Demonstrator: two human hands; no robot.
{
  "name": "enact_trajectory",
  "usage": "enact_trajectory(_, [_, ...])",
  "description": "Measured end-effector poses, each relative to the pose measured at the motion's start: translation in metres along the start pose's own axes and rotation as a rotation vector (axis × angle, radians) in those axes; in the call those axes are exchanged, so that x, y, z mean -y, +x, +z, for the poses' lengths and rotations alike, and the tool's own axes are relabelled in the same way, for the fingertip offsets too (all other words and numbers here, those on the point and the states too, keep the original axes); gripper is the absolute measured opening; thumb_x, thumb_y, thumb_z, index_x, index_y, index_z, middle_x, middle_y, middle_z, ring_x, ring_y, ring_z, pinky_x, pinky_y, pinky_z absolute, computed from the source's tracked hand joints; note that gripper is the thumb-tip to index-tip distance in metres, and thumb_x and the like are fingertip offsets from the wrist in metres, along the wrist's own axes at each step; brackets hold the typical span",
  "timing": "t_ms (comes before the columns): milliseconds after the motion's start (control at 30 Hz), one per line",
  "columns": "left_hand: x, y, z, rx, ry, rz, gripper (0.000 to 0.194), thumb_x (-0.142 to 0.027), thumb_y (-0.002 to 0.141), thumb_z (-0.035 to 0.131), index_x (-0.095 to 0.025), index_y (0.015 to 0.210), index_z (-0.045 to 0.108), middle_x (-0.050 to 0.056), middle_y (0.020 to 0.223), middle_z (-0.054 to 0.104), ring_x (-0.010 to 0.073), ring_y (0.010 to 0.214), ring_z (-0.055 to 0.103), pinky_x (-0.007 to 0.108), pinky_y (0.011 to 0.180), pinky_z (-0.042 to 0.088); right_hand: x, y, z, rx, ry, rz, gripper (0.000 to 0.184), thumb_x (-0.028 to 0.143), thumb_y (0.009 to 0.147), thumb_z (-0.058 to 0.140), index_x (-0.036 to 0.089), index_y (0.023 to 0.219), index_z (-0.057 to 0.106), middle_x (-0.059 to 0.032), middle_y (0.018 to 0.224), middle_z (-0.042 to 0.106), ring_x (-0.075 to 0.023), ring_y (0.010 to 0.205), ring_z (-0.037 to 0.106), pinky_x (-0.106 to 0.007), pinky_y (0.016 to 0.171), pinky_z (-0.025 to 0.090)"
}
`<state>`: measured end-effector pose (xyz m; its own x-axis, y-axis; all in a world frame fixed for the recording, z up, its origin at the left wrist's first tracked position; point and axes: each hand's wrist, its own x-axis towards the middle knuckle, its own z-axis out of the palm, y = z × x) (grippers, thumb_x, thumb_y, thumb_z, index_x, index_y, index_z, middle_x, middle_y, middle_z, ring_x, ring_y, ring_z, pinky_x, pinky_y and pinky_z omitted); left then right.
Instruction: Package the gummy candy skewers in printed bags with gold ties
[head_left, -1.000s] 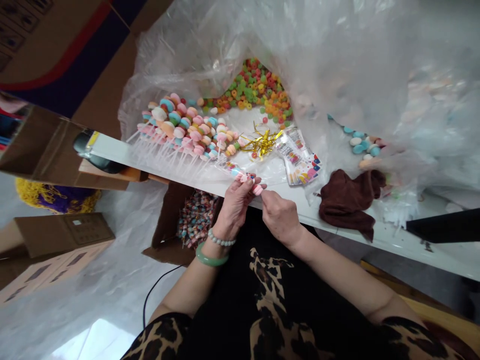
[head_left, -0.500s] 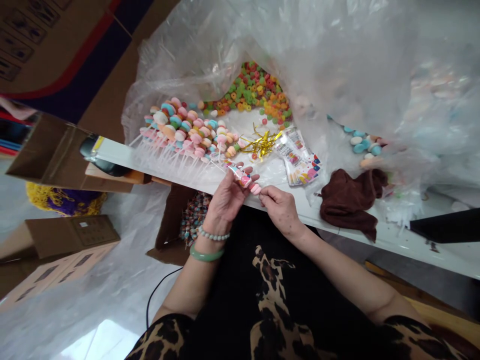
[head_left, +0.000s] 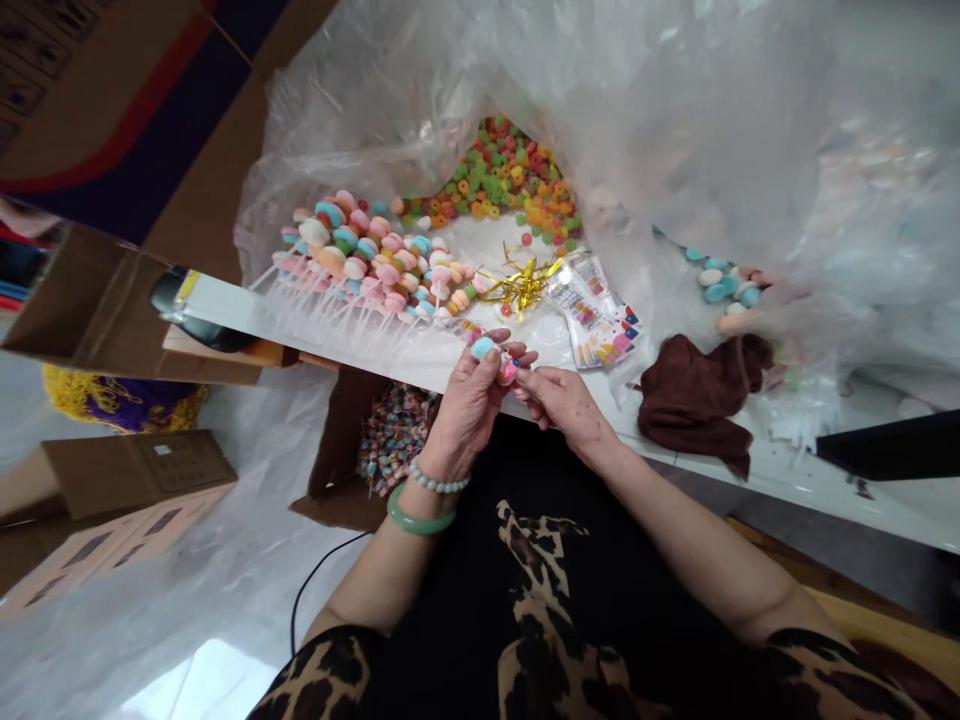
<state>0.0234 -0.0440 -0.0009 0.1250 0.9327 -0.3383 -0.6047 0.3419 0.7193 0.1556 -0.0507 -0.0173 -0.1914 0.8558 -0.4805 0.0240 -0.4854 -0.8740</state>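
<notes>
Candy [head_left: 508, 372] between the hands, at the edge of the table [head_left: 232, 312], long axis slanting down toward the right hand [head_left: 564, 405]; the left hand [head_left: 469, 398], nearer, grasps it (the right's pinch cannot be told).

White table [head_left: 225, 308] here, spread with crumpled clear plastic [head_left: 660, 120], ring candies [head_left: 495, 185] showing at an opening; left to right along the near side lie piled candy skewers [head_left: 382, 265], gold ties [head_left: 528, 288], fanned printed packets [head_left: 589, 308] and a rumpled brown cloth [head_left: 694, 400]
</notes>
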Motion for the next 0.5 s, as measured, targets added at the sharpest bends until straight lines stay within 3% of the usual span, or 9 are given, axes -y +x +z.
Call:
enact_trajectory(167, [0.012,-0.002,0.006,-0.056,0.001,-0.005,0.043,-0.041,0.075,0.078,-0.017,0.107,0.061,0.007,0.097,0.071,0.0236,0.104,0.067,0.036,0.092,0.051,-0.004,0.002,0.005,-0.089,0.028,0.004,0.04,0.056,0.073,0.066,0.017,0.063,0.063,0.0045,0.046,0.048,-0.0081,0.04,0.041,-0.021,0.037,0.028])
enact_trajectory(333, [0.025,-0.002,0.018,-0.08,-0.016,0.049,0.041,-0.041,0.072,0.08,-0.016,0.1,0.063,0.007,0.095,0.071,0.0232,0.108,0.065,0.034,0.094,0.049,0.002,0.003,0.014,-0.244,0.299,-0.002,0.033,0.047,0.066,0.071,0.018,0.061,0.058,0.0049,0.052,0.05,-0.0053,0.041,0.034,-0.021,0.038,0.022])
enact_trajectory(500, [0.012,0.004,0.01,-0.036,-0.03,-0.076,0.038,-0.035,0.074,0.079,-0.016,0.104,0.065,0.009,0.103,0.07,0.0222,0.104,0.065,0.034,0.091,0.05,0.004,0.002,0.011,-0.259,0.295,-0.05,0.037,0.051,0.068,0.07,0.018,0.057,0.055,0.0058,0.047,0.044,-0.0059,0.041,0.031,-0.022,0.039,0.02])
